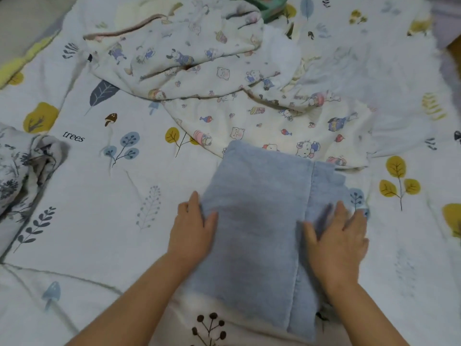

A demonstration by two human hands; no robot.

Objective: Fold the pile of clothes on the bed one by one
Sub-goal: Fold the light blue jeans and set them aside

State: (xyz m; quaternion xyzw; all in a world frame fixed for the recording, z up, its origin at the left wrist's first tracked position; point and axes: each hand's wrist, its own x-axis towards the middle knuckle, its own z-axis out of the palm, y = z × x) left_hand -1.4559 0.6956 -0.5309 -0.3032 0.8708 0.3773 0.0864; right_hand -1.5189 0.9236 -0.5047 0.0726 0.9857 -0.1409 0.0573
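A light blue garment [257,221] lies folded into a tall rectangle on the bed, near me in the middle. My left hand [193,228] grips its left edge, thumb on top and fingers tucked under the cloth. My right hand [336,236] lies flat on the garment's right strip, fingers spread and straight. Behind the blue garment lies a crumpled white cartoon-print cloth [199,68], spread across the middle of the bed.
The bed sheet [99,196] is white with leaves, trees and mushrooms. A bundled floral grey-and-white cloth [22,166] sits at the left edge. A green item [269,6] peeks in at the top. A white fluffy cloth [361,68] lies at the upper right.
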